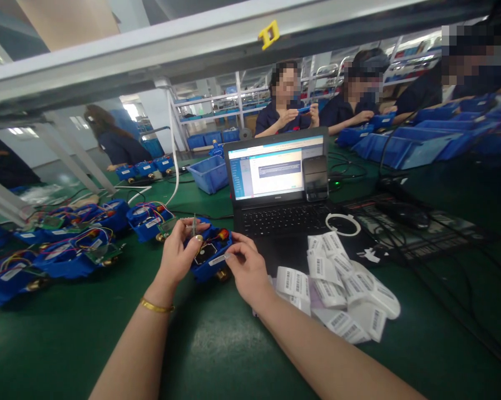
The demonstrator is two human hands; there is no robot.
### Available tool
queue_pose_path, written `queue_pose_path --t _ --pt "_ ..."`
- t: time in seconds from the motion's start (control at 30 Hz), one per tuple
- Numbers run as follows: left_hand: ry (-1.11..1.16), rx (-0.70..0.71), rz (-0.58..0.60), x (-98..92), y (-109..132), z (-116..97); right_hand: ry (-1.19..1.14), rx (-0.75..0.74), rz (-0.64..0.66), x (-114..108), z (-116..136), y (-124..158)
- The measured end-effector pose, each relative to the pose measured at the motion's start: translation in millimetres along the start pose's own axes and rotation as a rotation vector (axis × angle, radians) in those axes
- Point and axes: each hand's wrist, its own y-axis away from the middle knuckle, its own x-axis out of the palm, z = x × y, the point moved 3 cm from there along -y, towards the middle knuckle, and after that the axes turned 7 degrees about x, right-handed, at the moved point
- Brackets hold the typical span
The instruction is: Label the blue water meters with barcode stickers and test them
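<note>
A blue meter unit (212, 250) with brass fittings and coloured wires lies on the green table in front of the laptop (277, 189). My left hand (179, 250) grips its left side, fingers curled over the top near a small circuit board. My right hand (244, 264) rests on its right side, with thumb and forefinger pinching a white barcode label (217, 260) against the unit's front. A gold bangle circles my left wrist.
A curled strip of barcode labels (342, 294) lies right of my right hand. Several more blue meter units (79, 244) crowd the left. A phone (315, 178) leans on the laptop screen. A mouse (402, 214), cables and blue bins (400, 147) sit right. Co-workers sit across the table.
</note>
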Motion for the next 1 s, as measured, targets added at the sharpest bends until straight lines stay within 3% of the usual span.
queue_pose_path --t 1.0 --pt "0.013 -0.004 0.011 0.0 -1.3 6.0 0.003 -0.023 -0.056 3.8 -4.9 1.2"
